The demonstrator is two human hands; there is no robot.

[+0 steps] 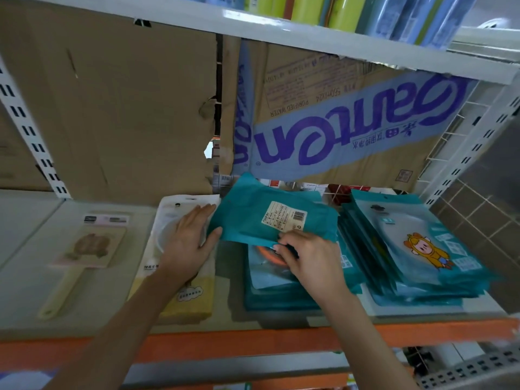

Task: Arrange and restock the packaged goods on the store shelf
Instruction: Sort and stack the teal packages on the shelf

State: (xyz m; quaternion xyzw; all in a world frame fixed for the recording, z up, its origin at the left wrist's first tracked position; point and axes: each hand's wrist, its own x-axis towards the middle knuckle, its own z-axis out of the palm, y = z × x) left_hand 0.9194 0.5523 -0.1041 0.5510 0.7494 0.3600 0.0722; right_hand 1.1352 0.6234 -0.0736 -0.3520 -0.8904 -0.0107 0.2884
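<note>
A teal packet [253, 215] with a white barcode label is lifted, back side up, above the middle stack of teal packets [270, 288]. My right hand [306, 257] pinches its near edge. My left hand [191, 243] holds its left edge with the thumb, the palm resting on a white and yellow packet [180, 296] beside the stack. A taller stack of teal packets [416, 249] with a cartoon figure on top lies to the right.
A flat cream paddle-shaped item in clear wrap [84, 249] lies at the left of the shelf [118, 319]. Cardboard sheets [112, 108] line the back. A wire grid [455, 142] closes the right side. An upper shelf [309, 32] holds green and blue packs.
</note>
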